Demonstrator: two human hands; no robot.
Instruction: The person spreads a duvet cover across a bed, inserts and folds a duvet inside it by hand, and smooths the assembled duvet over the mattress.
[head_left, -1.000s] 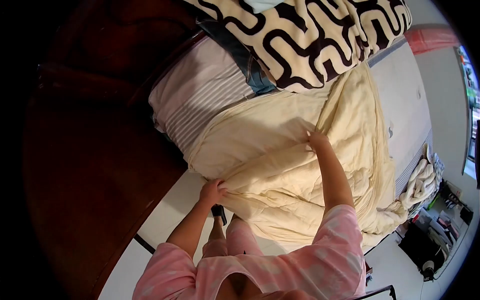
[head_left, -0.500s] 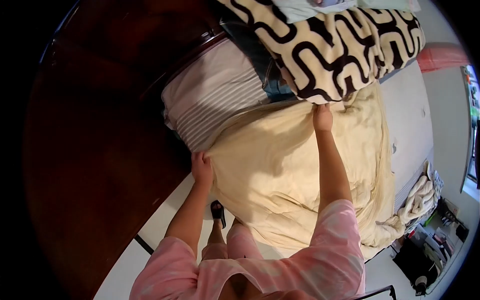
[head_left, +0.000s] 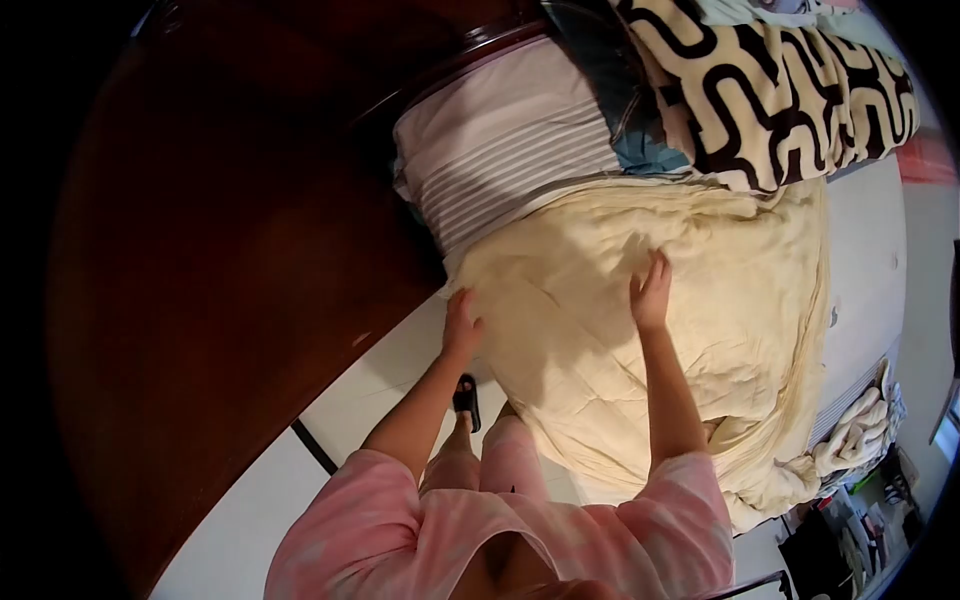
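A cream quilt (head_left: 590,350) lies spread over the bed, its surface rumpled on the right side. My left hand (head_left: 461,322) is at the quilt's left edge near the corner, fingers loosely apart and holding nothing I can see. Over the middle of the quilt is my right hand (head_left: 652,295), open with its fingers stretched out and a shadow beside them. Above the quilt's top edge lies a striped pillow (head_left: 515,160). A black-and-cream patterned blanket (head_left: 770,90) is bundled at the upper right, against the quilt's far edge.
Dark wooden furniture (head_left: 230,270) fills the left side. Blue fabric (head_left: 640,140) lies between pillow and blanket. Bare mattress (head_left: 870,230) shows to the right, with a crumpled cream cloth (head_left: 855,430) below it. White floor (head_left: 380,400) and a black sandal (head_left: 467,400) are below.
Both hands have let go of the quilt. My right hand has drawn back from the patterned blanket toward me. The view has shifted, so the bed sits farther right.
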